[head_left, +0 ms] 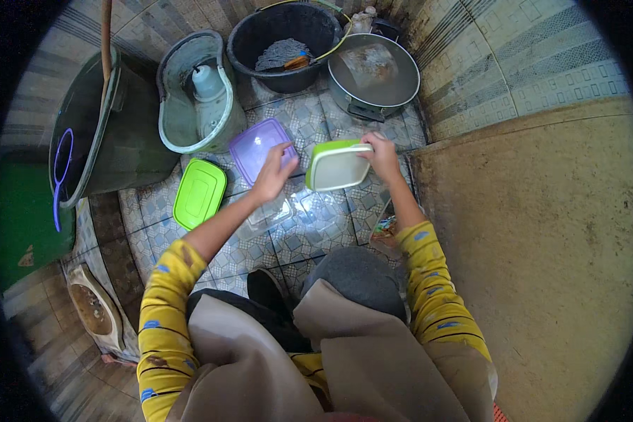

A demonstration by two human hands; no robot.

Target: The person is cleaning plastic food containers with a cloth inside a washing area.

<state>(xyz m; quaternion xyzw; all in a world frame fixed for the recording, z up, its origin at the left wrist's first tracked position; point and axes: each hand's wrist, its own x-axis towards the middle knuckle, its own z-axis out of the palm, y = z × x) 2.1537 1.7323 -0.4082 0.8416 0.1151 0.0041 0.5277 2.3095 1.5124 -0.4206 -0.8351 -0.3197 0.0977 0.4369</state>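
My right hand grips the rim of a food container with a white face and green sides, held tilted above the tiles. My left hand has its thumb and fingers apart and nothing visible in its grasp. It hovers over the right part of a purple plastic lid; whether it touches the lid I cannot tell. A bright green plastic lid lies on the floor to the left. Below my left hand sits a clear plastic container, partly hidden by my forearm.
Along the wall stand a large dark bin with a purple-handled tool, a grey mop bucket, a black basin holding a scrubber, and a metal pot of cloudy water. A worn tan panel borders the right side.
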